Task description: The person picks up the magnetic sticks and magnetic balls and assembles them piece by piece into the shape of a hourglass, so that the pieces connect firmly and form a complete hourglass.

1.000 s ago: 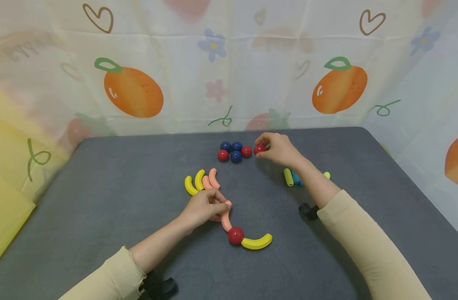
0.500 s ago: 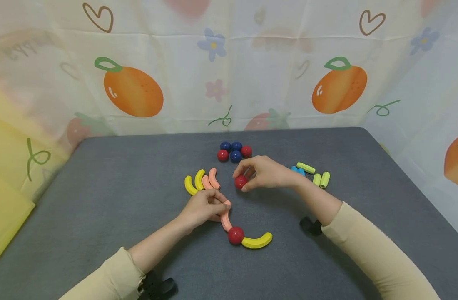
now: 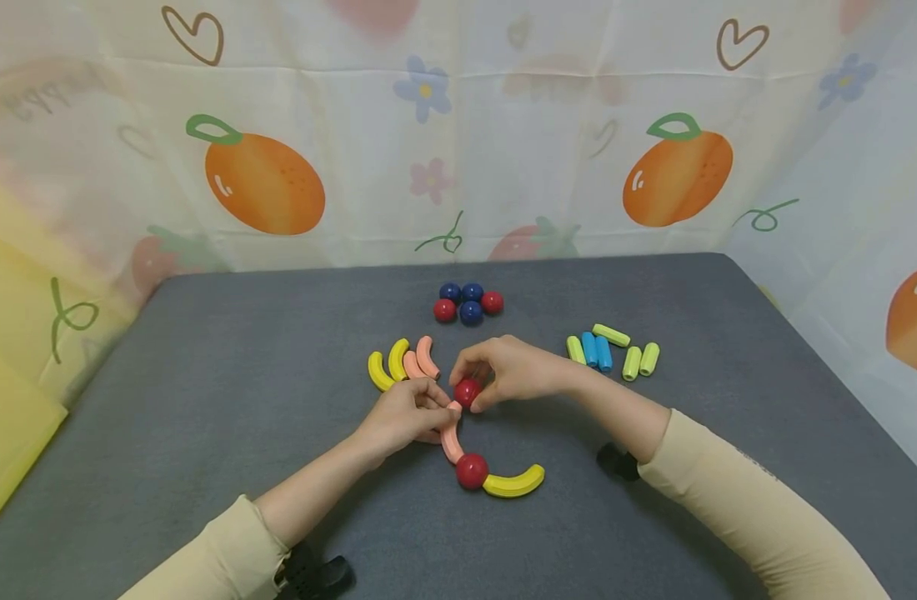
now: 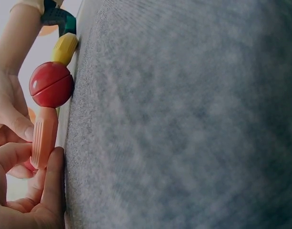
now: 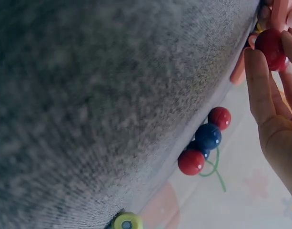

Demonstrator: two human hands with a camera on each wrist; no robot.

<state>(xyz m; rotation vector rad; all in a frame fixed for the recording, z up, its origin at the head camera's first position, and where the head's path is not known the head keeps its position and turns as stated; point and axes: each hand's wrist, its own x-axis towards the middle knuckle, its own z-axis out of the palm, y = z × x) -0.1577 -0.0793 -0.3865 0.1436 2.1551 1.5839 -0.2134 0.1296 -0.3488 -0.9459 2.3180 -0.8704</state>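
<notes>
My left hand [image 3: 406,414] pinches a pink curved rod [image 3: 450,440] near its far end. The rod's near end meets a red ball [image 3: 472,472], and a yellow curved rod [image 3: 514,482] joins that ball on the right; the left wrist view shows these three in a line. Between the fingertips of my right hand [image 3: 514,371] is another red ball [image 3: 468,392], held right at the far end of the pink rod. In the right wrist view this held ball [image 5: 271,49] appears against the pink rod [image 5: 282,14]; whether they are joined is hard to tell.
Red and blue balls [image 3: 471,313] cluster at the back middle. Loose yellow [image 3: 379,372] and pink curved rods [image 3: 427,358] lie beyond my left hand. Short green [image 3: 611,335] and blue straight rods [image 3: 603,354] lie to the right, beyond my right forearm.
My right hand has brought the red ball from beside the back cluster toward me and left, up to the pink rod's end. My left hand has stayed in place on the rod.
</notes>
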